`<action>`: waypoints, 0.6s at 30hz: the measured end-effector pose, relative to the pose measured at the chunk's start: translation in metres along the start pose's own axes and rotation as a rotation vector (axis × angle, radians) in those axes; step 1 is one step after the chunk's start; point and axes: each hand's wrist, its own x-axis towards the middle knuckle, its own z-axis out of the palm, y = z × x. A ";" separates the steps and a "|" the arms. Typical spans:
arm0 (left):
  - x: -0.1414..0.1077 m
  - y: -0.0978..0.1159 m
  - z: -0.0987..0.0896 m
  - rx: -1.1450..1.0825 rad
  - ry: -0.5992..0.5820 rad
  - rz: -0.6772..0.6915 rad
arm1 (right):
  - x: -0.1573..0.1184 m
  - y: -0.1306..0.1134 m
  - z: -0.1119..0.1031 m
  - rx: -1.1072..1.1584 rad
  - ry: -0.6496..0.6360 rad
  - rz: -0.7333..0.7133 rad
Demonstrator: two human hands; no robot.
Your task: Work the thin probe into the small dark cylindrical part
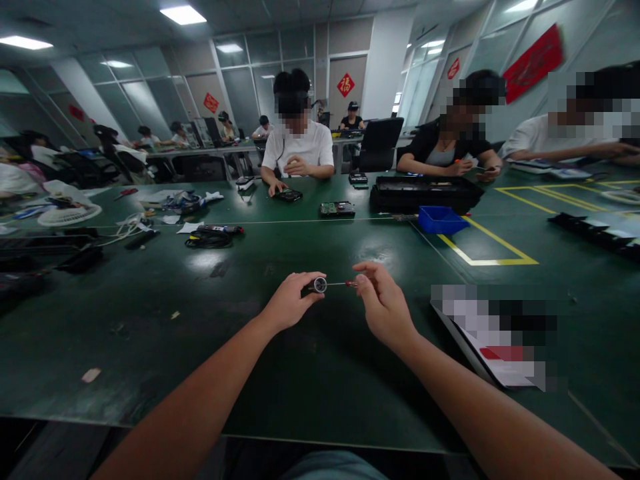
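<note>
Above the green worktop (320, 373), we are gripping a dark cylindrical part (320, 285) with its round end facing us, between our left hand's fingers (313, 275). Our right hand's fingers (361, 280) are pinching a red-handled screwdriver (351, 284), its shaft pointing at the part's side.

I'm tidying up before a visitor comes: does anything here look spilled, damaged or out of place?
Two things look like stray litter on the left of the green table: a larger pale scrap near the front edge, and a smaller pale scrap farther in. No spill or damage is evident.
</note>
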 end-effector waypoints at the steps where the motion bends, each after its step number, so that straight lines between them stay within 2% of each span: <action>1: 0.000 -0.001 0.000 -0.011 0.013 -0.008 | 0.001 0.001 0.001 0.057 0.014 0.018; 5: 0.000 -0.001 -0.001 -0.023 0.035 0.009 | 0.005 0.007 0.005 0.272 0.057 0.115; 10: 0.001 0.003 -0.003 0.041 0.002 0.091 | 0.011 0.022 0.009 0.478 0.145 0.255; 13: 0.003 0.002 -0.002 0.049 0.010 0.066 | 0.012 0.024 0.009 0.454 0.184 0.302; 18: 0.003 -0.001 0.000 0.035 0.017 0.029 | 0.007 0.008 0.006 0.256 0.190 0.194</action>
